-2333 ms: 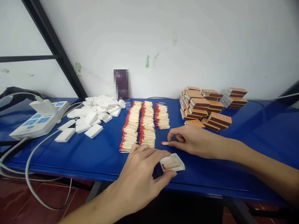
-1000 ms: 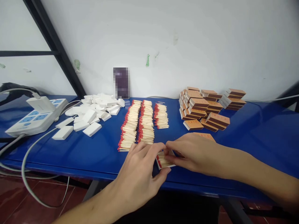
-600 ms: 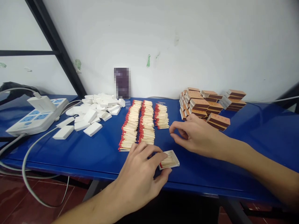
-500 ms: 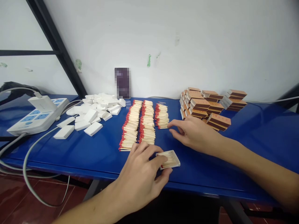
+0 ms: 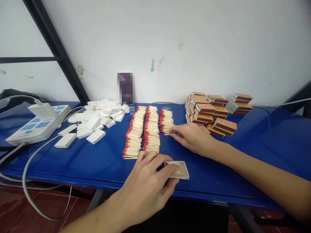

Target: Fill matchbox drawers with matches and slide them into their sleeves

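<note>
My left hand (image 5: 148, 186) rests near the front edge of the blue table (image 5: 255, 152), with thumb and fingers holding a small white matchbox tray (image 5: 179, 170) that has red-tipped matches in it. My right hand (image 5: 190, 137) reaches to the near end of the shortest row of matches (image 5: 166, 121); its fingertips touch the sticks there, fingers curled together. Two longer rows of matches (image 5: 143, 131) lie to the left of that row.
A heap of white inner trays (image 5: 97, 119) lies at the left. Brown matchbox sleeves (image 5: 213, 110) are stacked at the right back. A white power strip (image 5: 36, 124) with grey cables sits at the far left. A black metal frame leans against the wall.
My right hand left the tray after putting matches in it and moved back to the short row. My left hand has stayed on the tray, which shifted slightly right.
</note>
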A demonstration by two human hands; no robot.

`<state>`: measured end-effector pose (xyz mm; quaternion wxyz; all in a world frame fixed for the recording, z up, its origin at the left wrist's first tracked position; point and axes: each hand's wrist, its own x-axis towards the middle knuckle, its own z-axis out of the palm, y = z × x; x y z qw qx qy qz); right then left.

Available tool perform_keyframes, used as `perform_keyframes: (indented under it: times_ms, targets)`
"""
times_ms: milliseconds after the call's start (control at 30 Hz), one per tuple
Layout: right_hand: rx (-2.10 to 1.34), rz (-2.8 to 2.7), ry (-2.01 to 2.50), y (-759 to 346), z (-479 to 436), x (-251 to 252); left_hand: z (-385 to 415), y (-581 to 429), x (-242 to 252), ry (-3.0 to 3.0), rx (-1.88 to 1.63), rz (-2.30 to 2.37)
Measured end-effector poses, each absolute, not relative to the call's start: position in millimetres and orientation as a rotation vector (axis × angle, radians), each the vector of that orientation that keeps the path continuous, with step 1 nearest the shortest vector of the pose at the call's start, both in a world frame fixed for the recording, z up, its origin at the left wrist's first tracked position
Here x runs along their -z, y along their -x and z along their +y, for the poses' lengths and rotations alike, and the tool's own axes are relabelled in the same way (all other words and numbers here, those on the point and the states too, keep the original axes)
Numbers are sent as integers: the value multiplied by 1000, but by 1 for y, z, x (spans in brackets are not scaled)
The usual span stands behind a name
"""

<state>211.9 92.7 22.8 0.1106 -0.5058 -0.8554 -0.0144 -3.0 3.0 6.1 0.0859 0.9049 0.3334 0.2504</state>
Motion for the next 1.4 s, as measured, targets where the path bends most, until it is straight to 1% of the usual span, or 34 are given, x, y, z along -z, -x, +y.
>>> perform_keyframes:
  times_ms: [467, 800, 1400]
  targets:
    - [-186, -2511, 1412, -217, 92, -23, 4, 3, -6, -2697, -748, 984]
    - [-86, -2536, 1413, -217, 91, -28, 3, 3, -6, -2700, -752, 990]
    - [-134, -2533, 1392, -217, 94, -20, 4, 4, -8, -2699, -723, 987]
